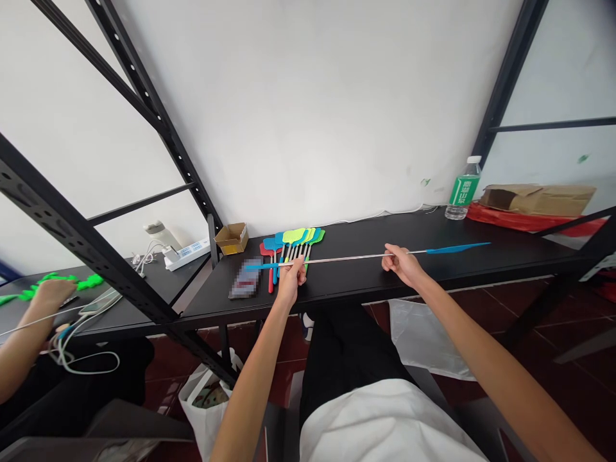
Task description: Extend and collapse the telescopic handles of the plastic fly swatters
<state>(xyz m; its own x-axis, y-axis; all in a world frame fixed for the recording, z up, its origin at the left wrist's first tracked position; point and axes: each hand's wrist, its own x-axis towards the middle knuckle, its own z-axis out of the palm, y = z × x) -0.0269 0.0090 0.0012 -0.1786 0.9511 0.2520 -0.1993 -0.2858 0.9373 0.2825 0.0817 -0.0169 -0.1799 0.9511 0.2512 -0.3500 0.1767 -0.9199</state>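
I hold a long thin metal rod [346, 258] level above the black table [481, 256]. The rod has a blue handle at its left end and a blue flat piece [455, 248] at its right end. My left hand [291, 276] is closed around the rod near the left end. My right hand [402, 263] pinches the rod further right. Just behind my left hand lies a fan of fly swatters [293, 240] with green, blue and red heads.
A small cardboard box [232, 237] and a blurred flat item [246, 281] lie left of the swatters. A water bottle [462, 189] and brown paper bags [539, 199] stand far right. On the left table a co-worker's hand [51, 292] rests by green pieces, cables and a power strip [187, 253].
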